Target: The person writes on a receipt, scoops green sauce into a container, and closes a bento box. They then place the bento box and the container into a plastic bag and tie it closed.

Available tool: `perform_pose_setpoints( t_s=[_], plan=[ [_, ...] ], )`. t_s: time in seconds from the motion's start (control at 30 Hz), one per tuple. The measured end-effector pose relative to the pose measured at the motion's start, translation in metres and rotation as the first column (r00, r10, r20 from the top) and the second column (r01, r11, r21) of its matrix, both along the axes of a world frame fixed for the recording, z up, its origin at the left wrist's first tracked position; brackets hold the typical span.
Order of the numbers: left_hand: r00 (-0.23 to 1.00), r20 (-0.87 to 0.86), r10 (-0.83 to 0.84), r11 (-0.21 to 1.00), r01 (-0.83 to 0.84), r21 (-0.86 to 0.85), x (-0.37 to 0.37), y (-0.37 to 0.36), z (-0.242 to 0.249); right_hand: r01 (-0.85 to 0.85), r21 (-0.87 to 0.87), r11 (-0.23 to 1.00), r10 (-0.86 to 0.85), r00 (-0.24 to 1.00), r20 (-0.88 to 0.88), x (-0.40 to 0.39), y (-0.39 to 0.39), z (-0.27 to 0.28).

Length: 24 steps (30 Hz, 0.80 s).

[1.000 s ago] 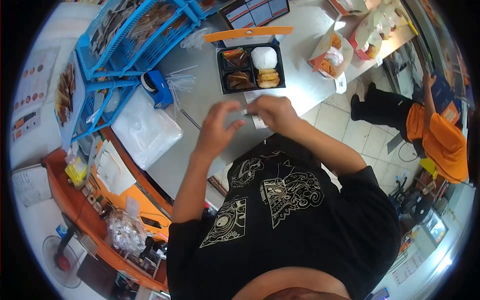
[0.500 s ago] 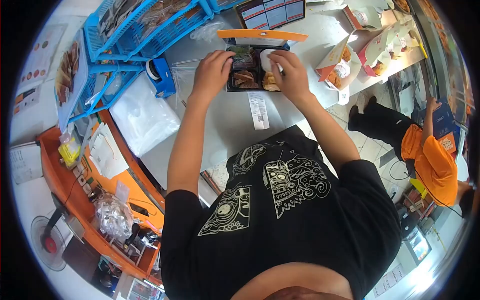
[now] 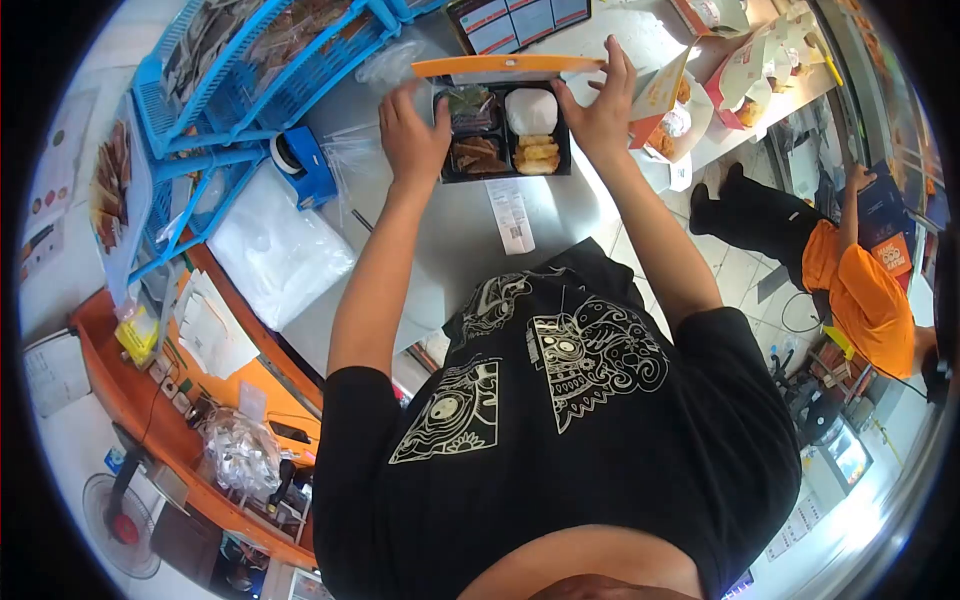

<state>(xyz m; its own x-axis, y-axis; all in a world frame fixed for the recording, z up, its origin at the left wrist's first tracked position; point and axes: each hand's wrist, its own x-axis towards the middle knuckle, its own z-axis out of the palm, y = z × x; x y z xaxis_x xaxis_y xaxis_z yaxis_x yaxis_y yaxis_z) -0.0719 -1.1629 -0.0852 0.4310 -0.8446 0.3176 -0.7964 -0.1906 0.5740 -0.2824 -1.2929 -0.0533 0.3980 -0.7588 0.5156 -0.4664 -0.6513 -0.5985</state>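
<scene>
A black meal box (image 3: 512, 130) with several compartments lies open on the counter. Its orange lid (image 3: 510, 66) stands raised along the far edge. Inside are white rice (image 3: 531, 111), yellowish fried pieces (image 3: 537, 154), brown meat strips (image 3: 478, 155) and a wrapped green item (image 3: 470, 106). At the box's left side is my left hand (image 3: 412, 138), thumb apart from the fingers and close to the rim. My right hand (image 3: 600, 112) is spread at the right side, its thumb near the box and its fingertips by the lid's right end. Both hands appear to hold nothing.
A printed receipt (image 3: 510, 216) lies in front of the box. Blue baskets (image 3: 190, 140), a blue tape dispenser (image 3: 304, 166) and plastic bags (image 3: 280, 240) sit on the left. Paper food cartons (image 3: 745, 95) stand on the right. Beyond them is a person in an orange shirt (image 3: 865, 300).
My hands have moved from over the food out to the box's sides. My right hand has left the rice compartment and opened wide by the lid. The view has shifted slightly.
</scene>
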Motion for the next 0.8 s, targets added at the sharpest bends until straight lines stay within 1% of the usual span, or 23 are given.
perform_pose_setpoints(
  t_s=[0.03, 0.07, 0.1, 0.13, 0.17, 0.2, 0.23, 0.27, 0.33, 0.37, 0.43, 0.47, 0.53, 0.57, 0.6, 0.67, 0.7, 0.73, 0.8],
  plan=[
    [0.975, -0.066, 0.214, 0.966, -0.221, -0.133, -0.007, -0.007, -0.001, 0.024, 0.012, 1.0, -0.025, 0.999, 0.047, 0.006, 0.0, -0.013],
    [0.973, -0.073, 0.221, 0.965, -0.229, -0.127, -0.008, -0.015, -0.005, 0.045, 0.022, 0.999, -0.047, 0.994, 0.095, 0.012, -0.003, -0.022],
    [0.979, -0.079, 0.187, 0.973, -0.196, -0.118, -0.006, -0.025, -0.012, 0.048, -0.046, 0.998, -0.043, 0.993, 0.113, 0.019, -0.007, -0.027],
    [0.984, -0.083, 0.158, 0.98, -0.166, -0.112, -0.005, -0.032, -0.017, 0.033, -0.045, 0.998, -0.028, 0.994, 0.108, 0.023, -0.01, -0.031],
    [0.982, -0.084, 0.17, 0.978, -0.178, -0.112, -0.004, -0.038, -0.02, 0.107, -0.069, 0.992, -0.103, 0.993, 0.063, 0.028, -0.013, -0.032],
    [0.98, -0.047, 0.193, 0.971, -0.198, -0.134, -0.004, -0.044, -0.023, 0.182, -0.096, 0.979, -0.181, 0.983, 0.02, 0.031, -0.014, -0.032],
    [0.977, -0.011, 0.214, 0.965, -0.213, -0.152, -0.004, -0.045, -0.026, 0.18, -0.102, 0.978, -0.183, 0.983, -0.02, 0.031, -0.017, -0.032],
    [0.977, -0.014, 0.215, 0.965, -0.215, -0.15, -0.004, -0.044, -0.026, 0.178, -0.102, 0.979, -0.182, 0.983, -0.023, 0.03, -0.017, -0.028],
    [0.983, 0.059, 0.172, 0.976, -0.162, -0.148, 0.0, -0.044, -0.024, 0.197, 0.043, 0.98, -0.187, 0.968, -0.167, 0.028, -0.015, -0.02],
    [0.984, 0.055, 0.167, 0.977, -0.158, -0.144, 0.002, -0.043, -0.024, 0.201, 0.046, 0.979, -0.191, 0.967, -0.172, 0.025, -0.015, -0.018],
    [0.991, 0.03, 0.131, 0.991, -0.131, 0.003, 0.008, -0.04, -0.024, 0.154, -0.139, 0.978, -0.17, 0.979, -0.114, 0.021, -0.015, -0.016],
    [0.991, 0.028, 0.131, 0.991, -0.131, 0.008, 0.011, -0.035, -0.019, 0.153, -0.135, 0.979, -0.169, 0.979, -0.116, 0.017, -0.015, -0.018],
    [0.984, -0.175, -0.034, 0.979, -0.002, -0.202, 0.018, -0.024, -0.002, 0.056, -0.005, 0.998, -0.056, 0.998, 0.04, 0.005, -0.023, -0.022],
    [0.984, -0.175, -0.023, 0.984, -0.009, -0.176, 0.019, -0.018, 0.004, 0.0, -0.076, 0.997, 0.0, 1.0, -0.005, -0.003, -0.02, -0.01],
    [0.984, -0.176, -0.024, 0.985, -0.007, -0.175, 0.022, -0.01, 0.004, 0.001, -0.075, 0.997, -0.002, 1.0, -0.006, -0.011, -0.016, -0.007],
    [0.97, -0.101, -0.22, 0.956, 0.194, -0.222, 0.029, 0.002, 0.003, -0.122, -0.148, 0.981, 0.129, 0.991, 0.034, -0.027, -0.012, -0.008],
    [0.964, -0.073, -0.256, 0.941, 0.231, -0.247, 0.029, 0.005, 0.003, -0.143, -0.171, 0.975, 0.146, 0.989, 0.002, -0.034, -0.011, -0.009],
    [0.963, -0.079, -0.257, 0.941, 0.23, -0.247, 0.029, 0.008, 0.002, -0.143, -0.169, 0.975, 0.145, 0.989, -0.003, -0.038, -0.011, -0.011],
    [0.948, -0.086, -0.307, 0.906, 0.263, -0.332, 0.025, 0.008, 0.012, -0.146, -0.061, 0.987, 0.148, 0.989, 0.029, -0.042, -0.011, -0.006]
  ],
)
